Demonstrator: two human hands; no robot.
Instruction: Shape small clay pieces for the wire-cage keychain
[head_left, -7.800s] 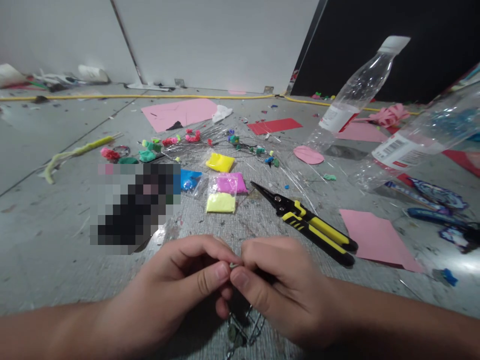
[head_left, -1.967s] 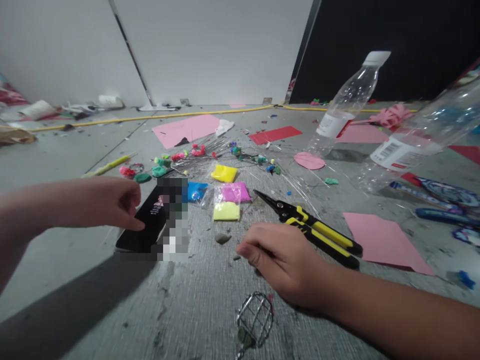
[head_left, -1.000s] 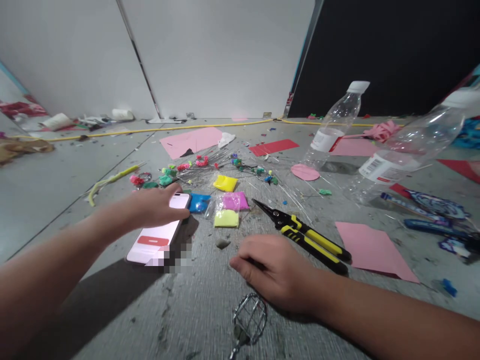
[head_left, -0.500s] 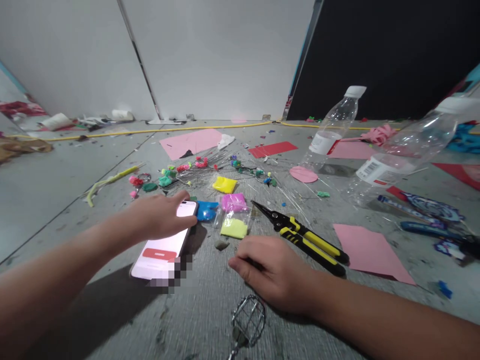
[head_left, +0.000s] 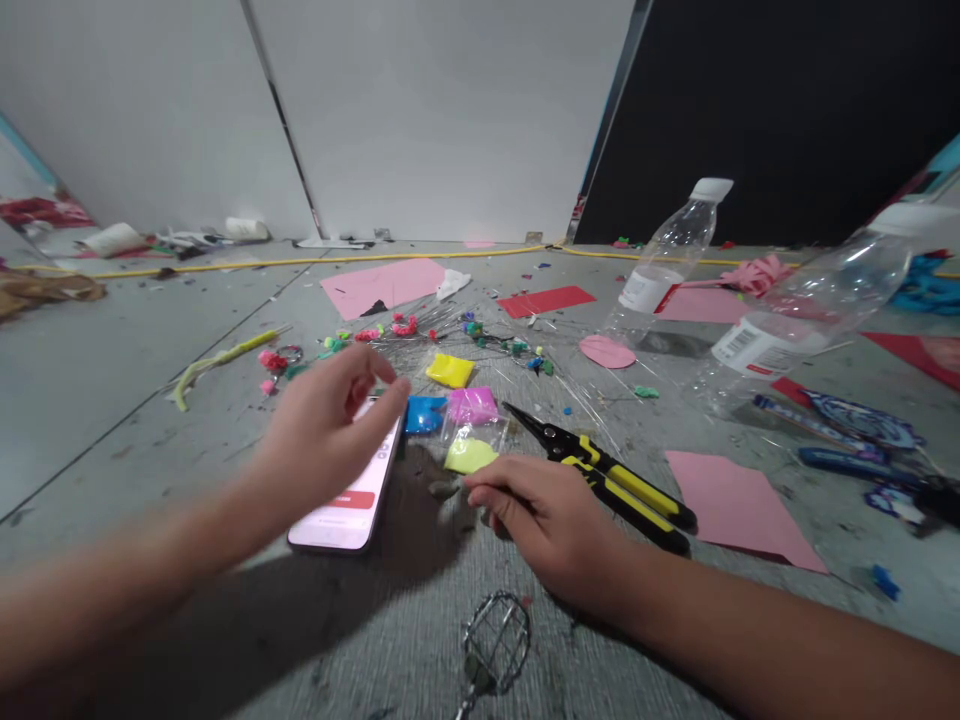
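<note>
The left hand (head_left: pixel 322 425) is held over the phone (head_left: pixel 346 525), its fingers half curled; whether anything is gripped cannot be told. The right hand (head_left: pixel 551 520) is narrowed, thumb near forefinger, any hold being hidden. Beyond the right hand, pliers (head_left: pixel 622 485) are laid; nearer than it, a wire frame (head_left: pixel 496 640) is seen. Beyond and between both hands, coloured packets (head_left: pixel 425 415) are grouped.

Grey, scuffed surface (head_left: pixel 409 650), and it's crowded! A lit phone (head_left: pixel 341 530) sits here, a blue packet (head_left: pixel 425 415) just beside it, black-and-yellow pliers (head_left: pixel 587 470) slanting out to the right, a metal wire frame (head_left: pixel 497 635) up front, a pink sheet (head_left: pixel 394 284) and red strip (head_left: pixel 546 301) farther back.
</note>
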